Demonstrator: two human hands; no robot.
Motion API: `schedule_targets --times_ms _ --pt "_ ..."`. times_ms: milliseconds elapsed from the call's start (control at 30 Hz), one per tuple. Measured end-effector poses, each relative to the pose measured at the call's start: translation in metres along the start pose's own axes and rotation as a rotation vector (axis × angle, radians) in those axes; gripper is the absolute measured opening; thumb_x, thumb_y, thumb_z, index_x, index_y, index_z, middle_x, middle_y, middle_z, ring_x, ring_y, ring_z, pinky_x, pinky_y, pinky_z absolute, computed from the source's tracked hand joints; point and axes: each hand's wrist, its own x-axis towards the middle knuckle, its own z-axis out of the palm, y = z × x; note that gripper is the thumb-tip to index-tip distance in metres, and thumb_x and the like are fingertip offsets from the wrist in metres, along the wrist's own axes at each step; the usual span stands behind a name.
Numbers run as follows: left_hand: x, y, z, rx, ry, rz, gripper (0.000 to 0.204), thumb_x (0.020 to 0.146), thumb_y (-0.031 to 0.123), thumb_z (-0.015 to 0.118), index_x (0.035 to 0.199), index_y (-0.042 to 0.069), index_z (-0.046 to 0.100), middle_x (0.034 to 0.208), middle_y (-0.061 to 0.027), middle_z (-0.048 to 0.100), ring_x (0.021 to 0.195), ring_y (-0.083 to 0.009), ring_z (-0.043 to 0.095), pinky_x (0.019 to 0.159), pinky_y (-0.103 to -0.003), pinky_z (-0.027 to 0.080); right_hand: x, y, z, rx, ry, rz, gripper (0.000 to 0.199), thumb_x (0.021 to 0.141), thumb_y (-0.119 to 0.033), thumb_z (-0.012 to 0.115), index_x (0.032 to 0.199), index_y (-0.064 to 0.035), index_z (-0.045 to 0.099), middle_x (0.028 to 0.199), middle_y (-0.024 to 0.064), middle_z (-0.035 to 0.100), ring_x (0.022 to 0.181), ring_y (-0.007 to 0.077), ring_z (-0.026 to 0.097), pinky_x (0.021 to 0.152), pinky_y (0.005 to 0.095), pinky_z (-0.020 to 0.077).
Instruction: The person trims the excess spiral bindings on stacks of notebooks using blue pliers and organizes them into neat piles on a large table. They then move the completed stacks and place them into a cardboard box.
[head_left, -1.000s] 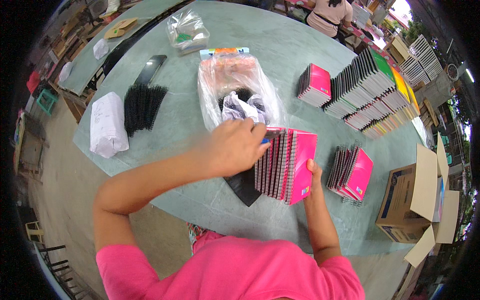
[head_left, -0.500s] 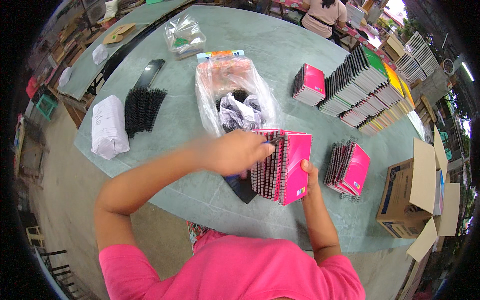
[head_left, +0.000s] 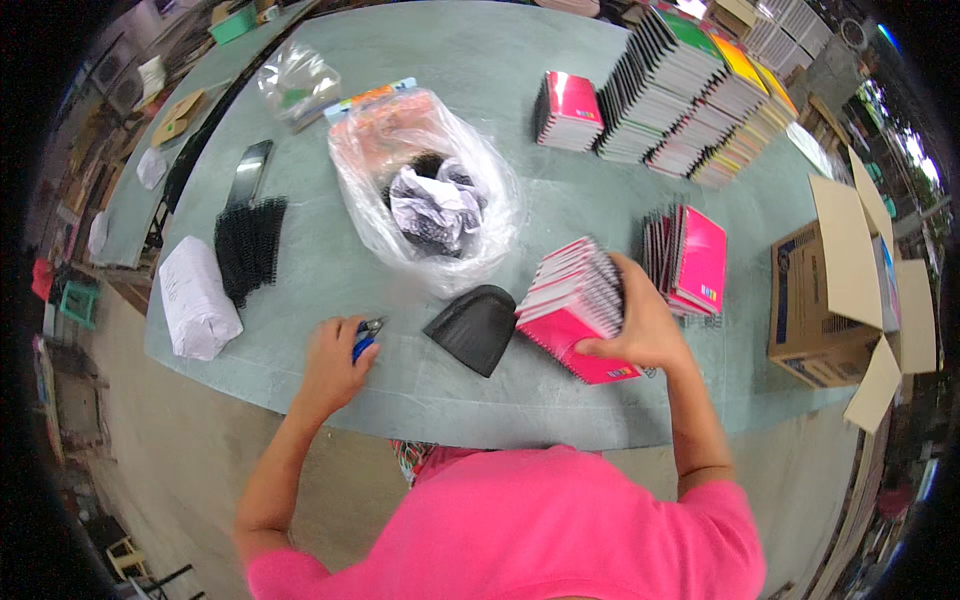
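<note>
My right hand (head_left: 645, 325) is closed round a stack of pink spiral notebooks (head_left: 572, 320), which is tilted over the table, page edges and coils facing up. Small blue-handled pliers (head_left: 364, 343) are in my left hand (head_left: 336, 362), their metal jaws pointing away from me at the table's near side. Between the hands lies a black, rounded flat piece (head_left: 475, 328), close to the held stack. Just right of the right hand, another small pile of pink spiral notebooks (head_left: 695, 255) rests on the table.
Plastic bag with crumpled paper and black coils (head_left: 440, 205) sits mid-table. Black coils (head_left: 250, 245) and a white wrapped bundle (head_left: 198, 298) lie left. Tall notebook stacks (head_left: 670, 95) and a small pink stack (head_left: 572, 108) stand far right; an open cardboard box (head_left: 815, 300) is nearer.
My left hand with the pliers has moved away from the notebooks' coils to the left. My right hand has tipped the stack over and lowered it. The black piece is now uncovered.
</note>
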Motion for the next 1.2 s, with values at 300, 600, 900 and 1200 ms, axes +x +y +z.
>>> schedule_targets --times_ms 300,600,900,1200 --pt "0.069 0.138 -0.018 -0.076 -0.086 0.646 0.078 0.064 0.029 0.071 0.131 0.013 0.033 0.122 -0.0248 0.039 0.114 -0.0415 0.036 0.098 -0.05 0.025 -0.011 -0.027 0.006 -0.459 -0.053 0.063 0.104 0.044 -0.043 0.077 0.126 0.0029 0.031 0.105 0.0196 0.049 0.099 0.0337 0.049 0.084 0.0404 0.0385" --pt "0.127 0.221 0.018 0.003 -0.437 0.791 0.097 0.051 0.035 0.074 0.135 0.028 0.026 0.111 -0.0252 0.045 0.106 -0.0362 0.042 0.084 -0.046 0.031 -0.123 0.018 -0.065 -0.091 0.15 -0.006 0.078 0.056 -0.032 0.079 0.119 -0.0016 0.045 0.119 0.0155 0.049 0.108 0.0276 0.049 0.09 0.0384 0.0387" --pt "0.116 0.211 0.012 -0.664 -0.404 0.685 0.12 0.044 0.033 0.082 0.138 0.005 0.011 0.134 -0.0212 0.028 0.123 -0.0327 0.031 0.104 -0.039 0.02 -0.115 0.057 0.093 0.816 0.485 0.094 0.082 0.047 -0.036 0.085 0.113 -0.0023 0.051 0.109 0.0063 0.055 0.099 0.0175 0.052 0.086 0.033 0.042" --pt "0.109 0.181 0.061 -0.99 -0.621 0.482 0.124 0.047 0.024 0.084 0.138 0.002 0.002 0.14 -0.0204 0.018 0.13 -0.0293 0.02 0.106 -0.039 0.017 -0.077 0.076 0.056 0.507 0.428 -0.119 0.12 0.042 -0.052 0.081 0.131 0.003 0.023 0.127 0.0193 0.032 0.118 0.0329 0.033 0.1 0.0408 0.0243"
